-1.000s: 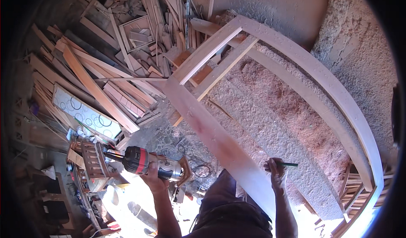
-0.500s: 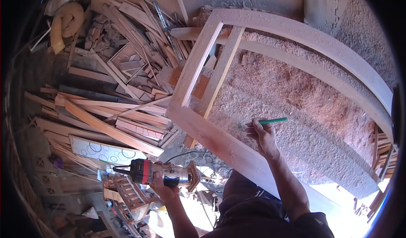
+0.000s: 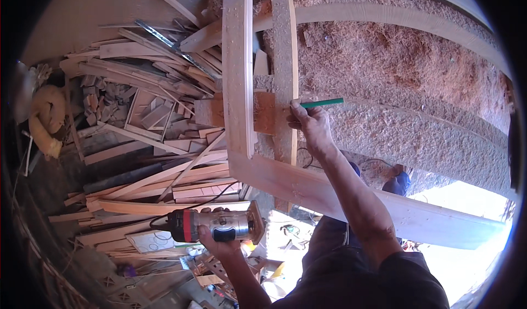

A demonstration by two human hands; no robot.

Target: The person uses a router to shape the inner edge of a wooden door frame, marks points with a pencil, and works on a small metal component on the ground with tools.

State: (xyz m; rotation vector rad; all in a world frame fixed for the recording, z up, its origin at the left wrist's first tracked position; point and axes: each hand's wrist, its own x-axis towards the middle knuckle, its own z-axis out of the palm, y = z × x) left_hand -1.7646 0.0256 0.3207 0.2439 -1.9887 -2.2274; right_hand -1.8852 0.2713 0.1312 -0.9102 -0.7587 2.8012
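Observation:
My left hand (image 3: 219,246) is closed around a trim router (image 3: 237,224) with a red and black end, held sideways with its square base pointing right. A cord runs from its black end. My right hand (image 3: 314,127) pinches a green pencil (image 3: 328,101), which points right, over the wooden frame's narrow upright slat. That large curved frame (image 3: 299,183) has a pale grooved upright (image 3: 237,78) on its left side and wood chips scattered on it. Whether my right fingers touch the slat, I cannot tell.
Wood shavings (image 3: 395,62) lie thick beneath and beyond the frame. Offcuts and boards (image 3: 137,117) are heaped on the left, with a yellow hose (image 3: 46,117) beside them. A blue shoe (image 3: 397,184) shows below the frame. Bright light floods the lower right.
The view has turned, so the frame sits more upright and higher. My right hand with the pencil has moved left and up to the slat. The router stays in my left hand.

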